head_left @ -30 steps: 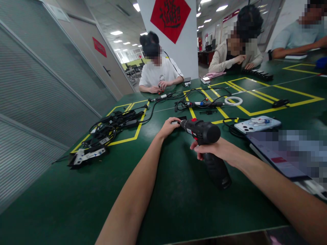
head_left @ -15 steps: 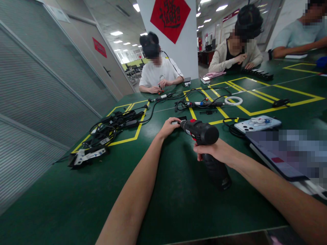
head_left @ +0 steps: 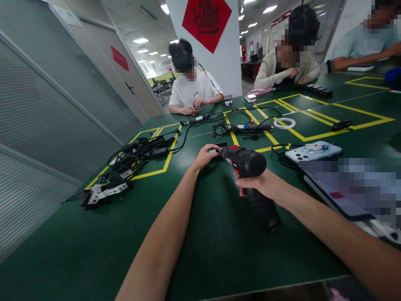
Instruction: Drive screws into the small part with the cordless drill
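Green table (head_left: 219, 251), yellow tape boxes: cable tangle (head_left: 134, 156) well to my left, cased phone (head_left: 313, 151) near the cordless drill (head_left: 249, 161) mid-table. My right hand (head_left: 261, 184) is clenched round its grip and my left hand (head_left: 205, 154) pinches a small black part (head_left: 222, 145) at the chuck, both unchanged from half a second ago. I cannot read the red poster (head_left: 206, 19).

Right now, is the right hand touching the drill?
Touching. The head view shows the right hand closed around the drill just below its body, with no gap visible. The left hand sits at the drill's nose.
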A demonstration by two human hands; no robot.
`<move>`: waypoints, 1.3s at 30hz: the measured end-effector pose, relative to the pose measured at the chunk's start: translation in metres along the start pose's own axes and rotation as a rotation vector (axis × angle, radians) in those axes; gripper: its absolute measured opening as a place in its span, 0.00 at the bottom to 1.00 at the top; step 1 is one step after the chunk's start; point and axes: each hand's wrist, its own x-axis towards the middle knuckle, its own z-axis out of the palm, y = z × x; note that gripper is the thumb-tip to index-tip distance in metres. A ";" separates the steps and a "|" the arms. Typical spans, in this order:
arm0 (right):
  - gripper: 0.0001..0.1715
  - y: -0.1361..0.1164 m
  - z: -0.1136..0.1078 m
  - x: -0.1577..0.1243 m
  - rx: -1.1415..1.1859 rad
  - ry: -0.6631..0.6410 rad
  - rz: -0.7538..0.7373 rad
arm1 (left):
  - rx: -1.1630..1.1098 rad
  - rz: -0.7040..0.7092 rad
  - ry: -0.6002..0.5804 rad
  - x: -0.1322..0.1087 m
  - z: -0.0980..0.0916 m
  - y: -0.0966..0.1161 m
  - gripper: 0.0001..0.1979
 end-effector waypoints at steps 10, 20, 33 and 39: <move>0.12 0.002 -0.002 0.001 -0.080 0.005 -0.013 | 0.017 0.013 -0.013 0.001 0.000 -0.001 0.14; 0.11 -0.004 -0.001 -0.002 -0.074 0.008 0.005 | 0.017 0.030 -0.018 -0.001 0.000 0.002 0.14; 0.12 -0.005 0.000 -0.004 -0.073 0.016 0.022 | 0.004 0.029 -0.027 0.000 0.000 0.003 0.14; 0.12 -0.002 -0.001 -0.003 -0.061 0.015 0.019 | -0.005 -0.010 -0.017 0.000 0.000 0.005 0.13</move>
